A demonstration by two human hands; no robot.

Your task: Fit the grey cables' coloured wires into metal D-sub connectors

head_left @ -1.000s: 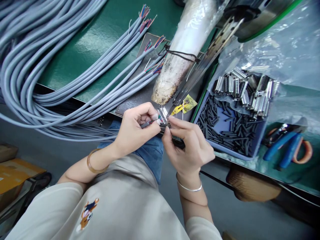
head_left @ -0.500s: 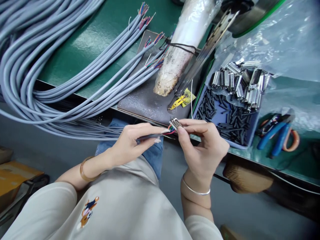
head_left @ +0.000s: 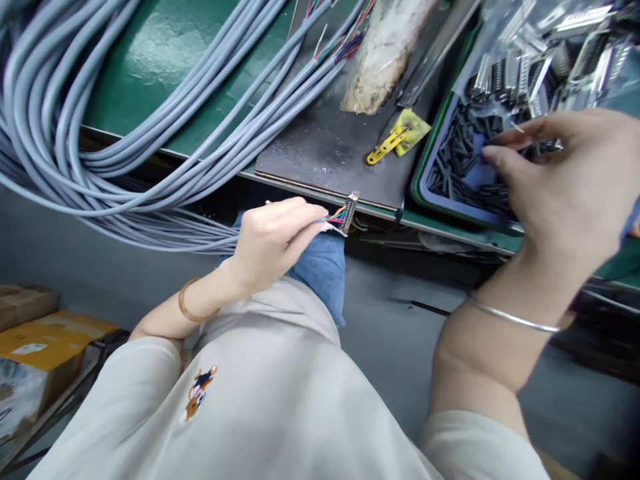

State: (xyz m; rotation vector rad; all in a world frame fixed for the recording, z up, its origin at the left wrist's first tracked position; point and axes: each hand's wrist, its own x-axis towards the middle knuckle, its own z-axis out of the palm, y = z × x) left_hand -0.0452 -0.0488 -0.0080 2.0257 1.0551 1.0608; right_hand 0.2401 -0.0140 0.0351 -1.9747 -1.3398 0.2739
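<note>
My left hand point(head_left: 285, 240) is closed around the end of a grey cable, its fingers wrapped over the jacket. Just past the fingertips, thin coloured wires point(head_left: 337, 215) run into a metal multi-pin connector point(head_left: 351, 212), which hangs at the bench edge above my lap. My right hand point(head_left: 570, 177) is over a blue tray point(head_left: 467, 212) of short black tubes point(head_left: 453, 150). Its thumb and forefinger are drawn together in a pinch low over the tubes; anything between the tips is too small to make out.
Silver connectors point(head_left: 545, 73) lie in a plastic bag at the tray's back. A yellow strip point(head_left: 387, 145) rests on a dark board point(head_left: 320, 150), beside a wrapped, scorched bar point(head_left: 375, 73). Grey cables point(head_left: 200, 153) loop across the left side. A cardboard box point(head_left: 55, 340) stands lower left.
My right hand has let go of the connector and moved right, over the tray. My left hand keeps the cable, and the connector now stands more upright. The view has shifted.
</note>
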